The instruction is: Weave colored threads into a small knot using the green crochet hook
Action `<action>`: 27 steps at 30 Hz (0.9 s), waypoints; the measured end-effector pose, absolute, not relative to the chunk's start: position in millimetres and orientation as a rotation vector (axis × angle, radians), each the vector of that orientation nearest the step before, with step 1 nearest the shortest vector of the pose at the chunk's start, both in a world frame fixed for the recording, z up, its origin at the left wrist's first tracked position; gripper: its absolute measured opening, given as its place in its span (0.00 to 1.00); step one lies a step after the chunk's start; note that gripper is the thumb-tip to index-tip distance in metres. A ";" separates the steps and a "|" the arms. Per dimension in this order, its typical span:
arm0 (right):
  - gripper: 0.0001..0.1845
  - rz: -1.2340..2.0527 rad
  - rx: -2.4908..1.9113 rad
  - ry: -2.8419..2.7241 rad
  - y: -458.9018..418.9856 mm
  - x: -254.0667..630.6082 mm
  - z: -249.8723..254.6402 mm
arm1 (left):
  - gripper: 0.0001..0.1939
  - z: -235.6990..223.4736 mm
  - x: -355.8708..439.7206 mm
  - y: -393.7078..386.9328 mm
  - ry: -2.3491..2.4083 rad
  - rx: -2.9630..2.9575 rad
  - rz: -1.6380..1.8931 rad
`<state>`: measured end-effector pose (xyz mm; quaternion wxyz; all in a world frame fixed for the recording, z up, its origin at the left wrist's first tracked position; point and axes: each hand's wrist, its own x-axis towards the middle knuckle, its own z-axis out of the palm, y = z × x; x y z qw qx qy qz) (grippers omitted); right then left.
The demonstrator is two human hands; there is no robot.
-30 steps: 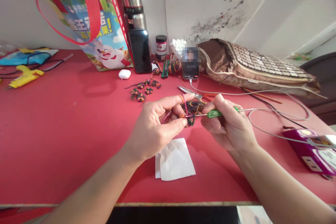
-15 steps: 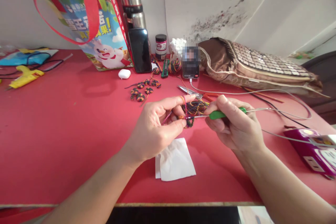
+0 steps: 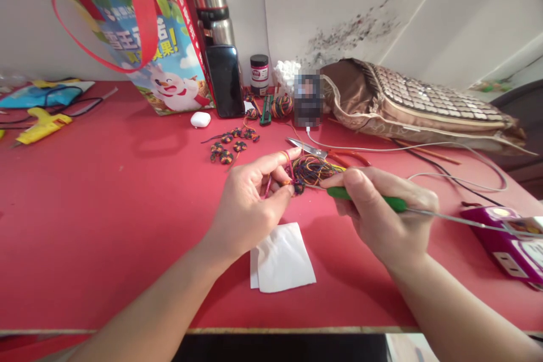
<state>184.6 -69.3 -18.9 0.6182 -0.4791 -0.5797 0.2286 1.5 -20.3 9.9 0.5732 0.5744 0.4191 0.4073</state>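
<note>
My left hand [image 3: 257, 198] pinches a small dark crochet piece [image 3: 299, 187] between thumb and fingers, and a pink-orange strand of yarn [image 3: 289, 161] runs over its raised index finger. In my right hand [image 3: 382, 209] is a crochet hook [image 3: 339, 193] with a green handle, held like a pen. The hook's thin metal shaft points left and meets the crochet piece; its tip is hidden there. Just behind the fingers lies a loose tangle of multicoloured yarn [image 3: 316, 168]. Several small crocheted flowers [image 3: 227, 156] lie farther back on the left.
On the red table [image 3: 106, 226] are scissors [image 3: 311, 149], a folded white tissue [image 3: 284, 263], an earbud case [image 3: 201, 119] and a yellow glue gun [image 3: 42, 126]. A phone [image 3: 226, 82], shopping bag [image 3: 169, 79] and sequined bag [image 3: 432, 102] stand behind. A purple power strip [image 3: 504, 243] is at right.
My right hand has tilted the hook, its handle end now lower and farther right. My left hand and the crochet piece have shifted slightly left and up.
</note>
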 end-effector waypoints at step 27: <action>0.17 -0.567 -0.971 -1.996 -58.1 171.9 -39.9 | 0.28 7.5 7.0 -20.7 0.837 0.925 1.065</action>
